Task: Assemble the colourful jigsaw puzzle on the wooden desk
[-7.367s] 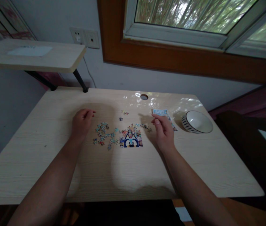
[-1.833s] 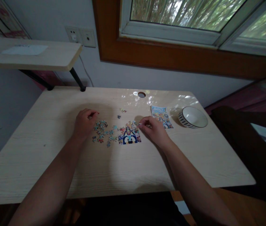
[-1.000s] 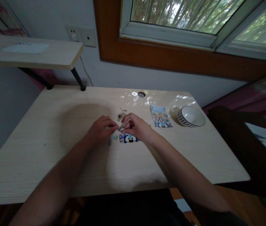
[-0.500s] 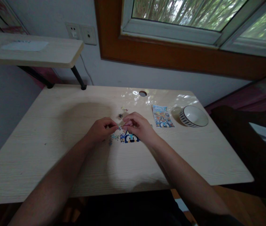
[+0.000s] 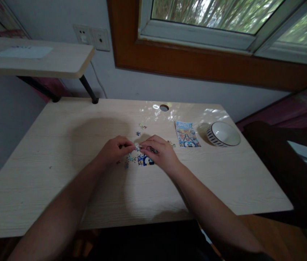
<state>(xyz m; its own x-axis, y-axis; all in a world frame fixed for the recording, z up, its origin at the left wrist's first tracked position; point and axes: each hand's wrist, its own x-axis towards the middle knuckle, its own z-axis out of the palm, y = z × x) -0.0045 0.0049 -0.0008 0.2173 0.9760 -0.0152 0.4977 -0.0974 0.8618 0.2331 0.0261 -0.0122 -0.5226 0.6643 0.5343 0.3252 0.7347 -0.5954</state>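
My left hand (image 5: 116, 149) is closed in a pinch, its thumb and forefinger on a small pale jigsaw piece (image 5: 137, 146). Almost touching it, my right hand (image 5: 162, 151) also pinches at the small pieces between the fingertips; their exact outlines are too small to make out. Just below lies a joined part of a jigsaw puzzle (image 5: 144, 161) with a blue cartoon face, its right part covered by my right hand. Loose jigsaw pieces (image 5: 129, 158) are scattered to its left. Farther back sit a dark piece cluster (image 5: 138, 133) and a yellowish one (image 5: 142, 126).
A printed picture sheet (image 5: 187, 134) lies to the right, beside a white bowl (image 5: 225, 134) with dark stripes. More loose pieces (image 5: 172, 144) rest between my right hand and the sheet. A raised shelf (image 5: 69, 65) stands at the desk's back left; a round cable hole (image 5: 164, 108) is at the back.
My right hand has turned and lowered slightly, now covering more of the joined puzzle and uncovering pieces behind it. My left hand stays nearly in place.
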